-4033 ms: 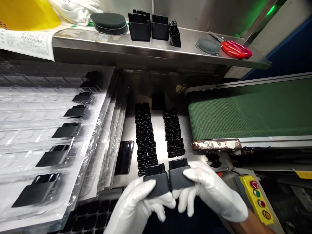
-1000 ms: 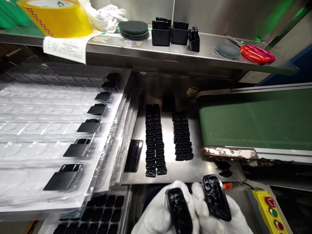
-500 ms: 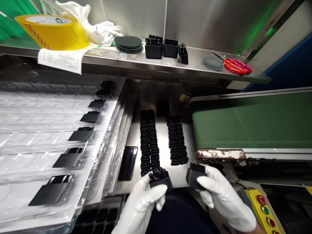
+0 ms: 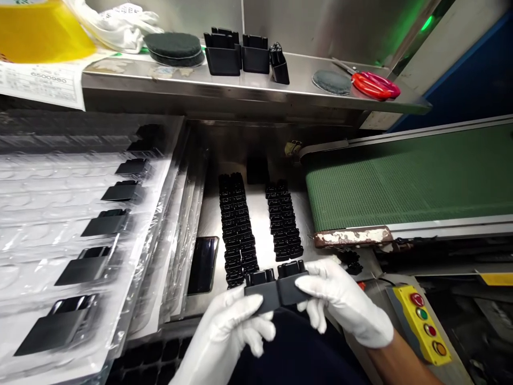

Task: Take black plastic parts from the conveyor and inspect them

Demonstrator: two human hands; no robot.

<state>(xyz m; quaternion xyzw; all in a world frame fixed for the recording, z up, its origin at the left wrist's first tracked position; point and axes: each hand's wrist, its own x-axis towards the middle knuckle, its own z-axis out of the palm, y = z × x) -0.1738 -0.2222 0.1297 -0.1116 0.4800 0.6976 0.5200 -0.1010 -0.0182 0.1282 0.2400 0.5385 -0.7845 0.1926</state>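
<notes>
Both my hands wear white gloves. My left hand [image 4: 236, 321] is closed on a black plastic part [image 4: 262, 295], a small boxy housing with clips along its top. A like black part [image 4: 292, 289] is pinched between the thumb and fingers of my right hand [image 4: 340, 299]. The two parts are side by side at the table's front edge, their inner ends seeming to touch. Just beyond them, a long double row of black parts [image 4: 236, 224] and a shorter double row [image 4: 284, 222] lie on the metal table [image 4: 258, 224].
Stacked clear trays [image 4: 48, 214] at left hold several black parts. A phone [image 4: 203, 264] lies beside them. The back shelf [image 4: 296, 88] carries yellow tape [image 4: 44, 32], black parts, round pads [image 4: 174, 49] and red scissors [image 4: 374, 85]. At right are a green conveyor [image 4: 409, 182] and yellow button box [image 4: 425, 323].
My right hand has moved left, bringing its part up against the one in my left hand. The left part has turned to show its flat face. The camera view has shifted.
</notes>
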